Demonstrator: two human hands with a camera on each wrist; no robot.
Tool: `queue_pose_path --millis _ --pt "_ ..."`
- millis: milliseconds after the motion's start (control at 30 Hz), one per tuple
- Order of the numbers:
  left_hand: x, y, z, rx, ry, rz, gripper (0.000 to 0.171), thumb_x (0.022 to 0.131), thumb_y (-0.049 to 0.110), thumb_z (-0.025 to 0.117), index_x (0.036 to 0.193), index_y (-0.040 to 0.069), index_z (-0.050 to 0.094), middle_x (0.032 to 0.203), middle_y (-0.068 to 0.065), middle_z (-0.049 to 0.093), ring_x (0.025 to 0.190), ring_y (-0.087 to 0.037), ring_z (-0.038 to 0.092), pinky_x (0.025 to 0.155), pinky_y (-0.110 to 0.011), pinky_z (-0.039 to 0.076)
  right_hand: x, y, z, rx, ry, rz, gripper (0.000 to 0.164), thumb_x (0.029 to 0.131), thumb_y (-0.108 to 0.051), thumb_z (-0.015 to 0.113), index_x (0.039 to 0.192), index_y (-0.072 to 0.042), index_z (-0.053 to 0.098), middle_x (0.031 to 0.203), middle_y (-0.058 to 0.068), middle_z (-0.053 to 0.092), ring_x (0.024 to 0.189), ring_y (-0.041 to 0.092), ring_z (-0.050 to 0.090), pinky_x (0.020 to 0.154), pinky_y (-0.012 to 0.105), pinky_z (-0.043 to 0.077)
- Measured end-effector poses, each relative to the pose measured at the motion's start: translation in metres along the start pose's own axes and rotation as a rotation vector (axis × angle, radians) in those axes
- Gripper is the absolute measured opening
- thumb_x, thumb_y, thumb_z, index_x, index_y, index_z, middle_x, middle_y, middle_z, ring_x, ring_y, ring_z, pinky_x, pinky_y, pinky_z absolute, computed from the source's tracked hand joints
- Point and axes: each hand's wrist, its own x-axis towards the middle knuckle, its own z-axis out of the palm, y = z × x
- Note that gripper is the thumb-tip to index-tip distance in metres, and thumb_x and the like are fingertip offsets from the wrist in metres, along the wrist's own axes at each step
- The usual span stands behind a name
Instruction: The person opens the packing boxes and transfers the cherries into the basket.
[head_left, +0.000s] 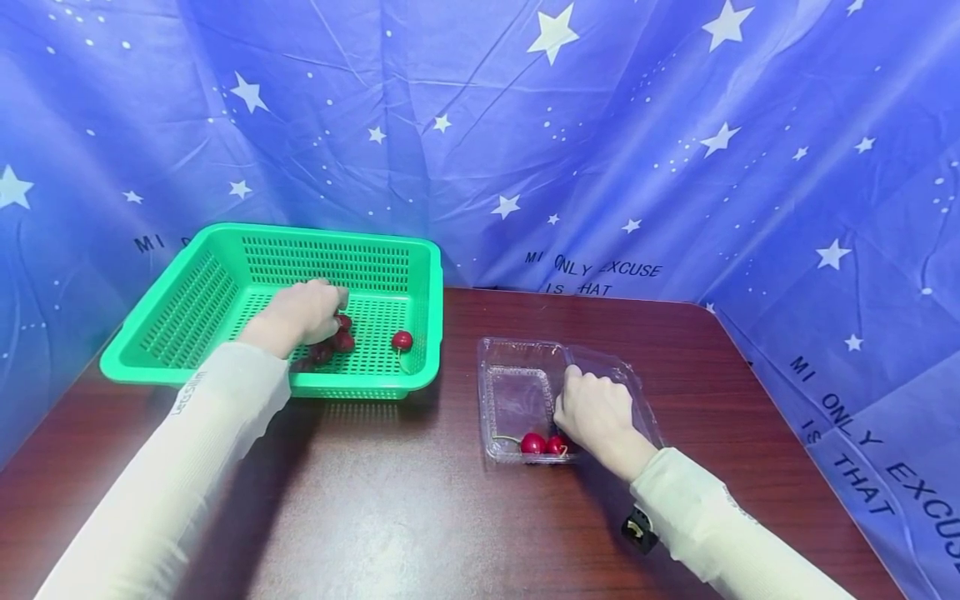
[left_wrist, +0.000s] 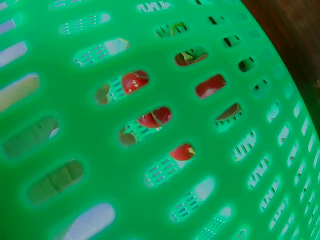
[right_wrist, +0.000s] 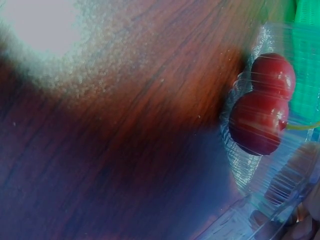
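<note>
My left hand [head_left: 300,312] reaches down into a green basket [head_left: 433,308], beside a small cluster of dark red cherries [head_left: 343,342]. Through the basket's slots in the left wrist view, fingertips [left_wrist: 128,137] show close to the cherries [left_wrist: 155,117], with mesh visible between. A single cherry [head_left: 402,340] with a stem lies apart at the basket's right side. With my right hand [head_left: 597,417] I grip the hinge-side edge of a clear plastic box [head_left: 517,400]. Two cherries [right_wrist: 259,122] sit in its near end, seen through the clear wall in the right wrist view.
The box's clear lid [head_left: 637,396] lies folded open to the right, partly behind my right hand. Both containers stand on a dark wooden table [head_left: 390,500]. A blue star-printed curtain [head_left: 465,125] hangs along the back and sides.
</note>
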Motion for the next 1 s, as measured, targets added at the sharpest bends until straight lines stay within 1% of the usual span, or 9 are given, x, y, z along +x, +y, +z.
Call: queue_pose_path --millis 167,400,533,700,833,1000 --pt "0.0 0.0 0.0 0.002 -0.005 -0.003 0.023 0.09 0.005 0.055 0.111 -0.002 0.06 0.11 -0.027 0.061 0.091 -0.039 0.059 0.076 -0.055 0.052 0.001 0.0 0.0 0.003 0.005 -0.001 0.017 0.08 -0.016 0.055 0.074 0.0 0.052 0.071 0.025 0.069 0.062 0.045 0.064 0.047 0.054 0.049" --pt "0.0 0.0 -0.001 -0.008 -0.008 -0.012 0.025 0.091 0.007 0.053 0.114 -0.002 0.059 0.111 -0.027 0.061 0.095 -0.042 0.058 0.08 -0.057 0.051 0.001 0.0 0.0 0.001 -0.022 0.015 0.017 0.081 -0.017 0.055 0.076 0.0 0.052 0.073 0.026 0.069 0.064 0.045 0.065 0.048 0.054 0.05" --pt "0.0 0.001 -0.001 -0.008 0.004 -0.017 0.029 0.092 0.013 0.056 0.116 -0.003 0.058 0.112 -0.028 0.061 0.101 -0.045 0.058 0.083 -0.06 0.05 0.0 0.001 0.0 0.001 -0.017 0.012 0.017 0.08 -0.017 0.054 0.075 0.0 0.052 0.072 0.025 0.069 0.063 0.045 0.065 0.048 0.054 0.049" --pt "-0.001 0.005 -0.004 -0.002 0.015 -0.006 0.04 0.093 0.024 0.057 0.123 -0.002 0.055 0.12 -0.029 0.06 0.109 -0.046 0.056 0.087 -0.062 0.05 0.0 0.0 0.001 0.001 -0.008 0.01 0.017 0.08 -0.017 0.055 0.075 0.0 0.052 0.072 0.025 0.069 0.062 0.045 0.064 0.047 0.054 0.049" --pt "0.001 0.012 -0.009 -0.001 0.041 0.002 0.045 0.092 0.028 0.055 0.127 -0.001 0.054 0.125 -0.029 0.058 0.114 -0.045 0.054 0.089 -0.062 0.049 0.0 0.0 0.001 0.0 -0.011 0.015 0.017 0.081 -0.017 0.054 0.075 0.0 0.052 0.072 0.025 0.069 0.063 0.045 0.064 0.048 0.054 0.049" --pt "0.003 0.019 -0.014 -0.033 0.093 -0.005 0.051 0.094 0.034 0.051 0.131 -0.001 0.052 0.131 -0.03 0.055 0.119 -0.046 0.051 0.093 -0.063 0.047 0.0 0.0 0.0 0.002 -0.018 0.016 0.017 0.081 -0.016 0.054 0.075 0.0 0.053 0.073 0.025 0.069 0.063 0.045 0.065 0.049 0.054 0.05"
